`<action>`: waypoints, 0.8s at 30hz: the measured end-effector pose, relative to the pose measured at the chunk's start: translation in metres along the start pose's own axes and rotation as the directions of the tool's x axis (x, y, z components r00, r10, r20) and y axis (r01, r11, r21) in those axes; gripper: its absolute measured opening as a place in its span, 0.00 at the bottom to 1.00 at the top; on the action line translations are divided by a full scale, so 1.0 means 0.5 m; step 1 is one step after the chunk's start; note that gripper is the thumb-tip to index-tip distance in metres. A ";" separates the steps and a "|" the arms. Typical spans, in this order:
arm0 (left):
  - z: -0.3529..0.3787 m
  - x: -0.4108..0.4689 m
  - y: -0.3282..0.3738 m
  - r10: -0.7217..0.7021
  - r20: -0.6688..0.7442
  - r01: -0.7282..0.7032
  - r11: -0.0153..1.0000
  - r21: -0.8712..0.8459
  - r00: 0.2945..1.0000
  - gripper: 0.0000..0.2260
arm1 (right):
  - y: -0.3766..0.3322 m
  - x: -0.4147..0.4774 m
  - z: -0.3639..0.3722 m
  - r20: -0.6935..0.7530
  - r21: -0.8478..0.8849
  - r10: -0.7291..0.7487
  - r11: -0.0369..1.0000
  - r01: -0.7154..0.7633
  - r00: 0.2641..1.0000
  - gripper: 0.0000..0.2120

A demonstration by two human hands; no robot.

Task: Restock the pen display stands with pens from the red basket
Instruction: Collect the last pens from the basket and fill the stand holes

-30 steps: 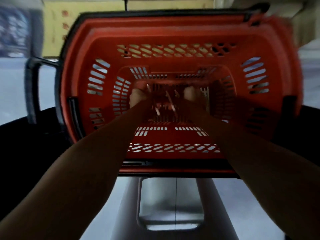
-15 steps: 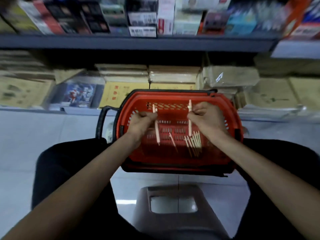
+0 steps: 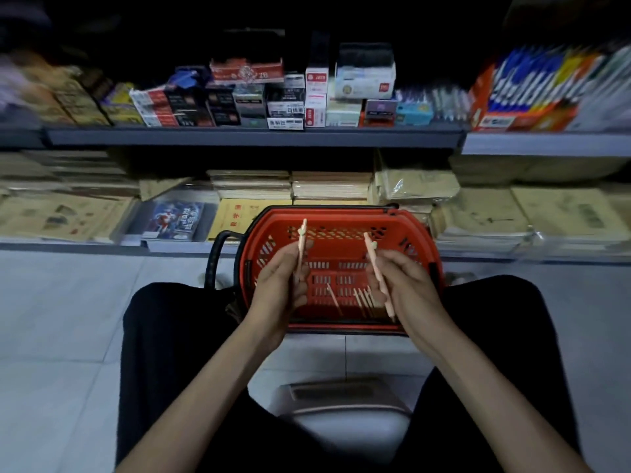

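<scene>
Left pen (image 3: 302, 249): pale pink and upright over the red basket (image 3: 327, 213), with the left hand (image 3: 280, 285) pinching its lower barrel between thumb and curled fingers.
Right pen (image 3: 378, 278): the same kind, top tilted leftward, with the right hand (image 3: 406, 288) wrapping curled fingers round mid-barrel.
Handling: it looks light, stiff and smooth, probably slippery, so a mid-barrel pinch suits. The small charm near the top seems the part to leave alone.
Loose pens (image 3: 363, 300): several lie on the basket floor, below both hands.
Basket: it sits on the tiles between the knees, close against the low shelf.
Blue pens (image 3: 532, 87): blurred, on the upper shelf at right, and whether these are the stands cannot be told.
Stool (image 3: 345, 404): grey, and the person sits on it.
</scene>
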State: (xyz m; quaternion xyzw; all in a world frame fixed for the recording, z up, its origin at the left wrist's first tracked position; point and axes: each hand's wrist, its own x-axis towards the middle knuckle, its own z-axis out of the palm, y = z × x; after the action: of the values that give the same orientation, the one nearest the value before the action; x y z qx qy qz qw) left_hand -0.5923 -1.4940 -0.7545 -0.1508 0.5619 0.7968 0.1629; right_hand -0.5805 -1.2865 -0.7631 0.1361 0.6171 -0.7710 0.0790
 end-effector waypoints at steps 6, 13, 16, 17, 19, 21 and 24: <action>0.000 0.000 -0.028 -0.044 -0.038 0.048 0.993 0.104 0.998 0.15 | 0.009 -0.001 -0.005 -0.122 -0.133 -0.032 0.991 0.015 0.992 0.10; 0.002 -0.019 -0.037 -0.041 -0.054 0.046 0.994 0.096 0.998 0.14 | 0.019 -0.012 0.021 -0.152 -0.139 0.027 0.989 -0.049 0.988 0.13; 0.000 -0.035 -0.043 -0.048 -0.038 0.050 0.996 0.076 0.998 0.13 | 0.021 -0.025 0.024 -0.105 -0.218 0.007 0.976 -0.029 0.994 0.11; 0.000 -0.037 -0.046 -0.046 -0.035 0.049 0.996 0.074 0.998 0.12 | 0.021 -0.028 0.022 -0.089 -0.238 -0.007 0.971 -0.015 0.996 0.09; -0.001 -0.040 -0.047 -0.028 -0.026 0.030 0.997 0.075 0.999 0.12 | 0.020 -0.032 0.016 -0.085 -0.243 -0.018 0.970 -0.003 0.996 0.06; -0.001 -0.041 -0.048 -0.005 -0.032 0.007 0.998 0.065 0.999 0.10 | 0.022 -0.030 0.006 -0.106 -0.208 -0.020 0.978 -0.002 0.994 0.03; -0.006 -0.040 -0.060 0.020 -0.061 -0.015 0.997 0.077 0.998 0.04 | 0.025 -0.024 -0.009 -0.158 -0.190 -0.017 0.982 -0.013 0.987 0.03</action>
State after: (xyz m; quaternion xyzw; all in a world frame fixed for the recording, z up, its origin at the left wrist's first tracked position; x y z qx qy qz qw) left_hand -0.5613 -1.4890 -0.7723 -0.1641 0.5982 0.7710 0.1442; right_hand -0.5650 -1.2853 -0.7720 0.1882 0.6926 -0.6951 0.0414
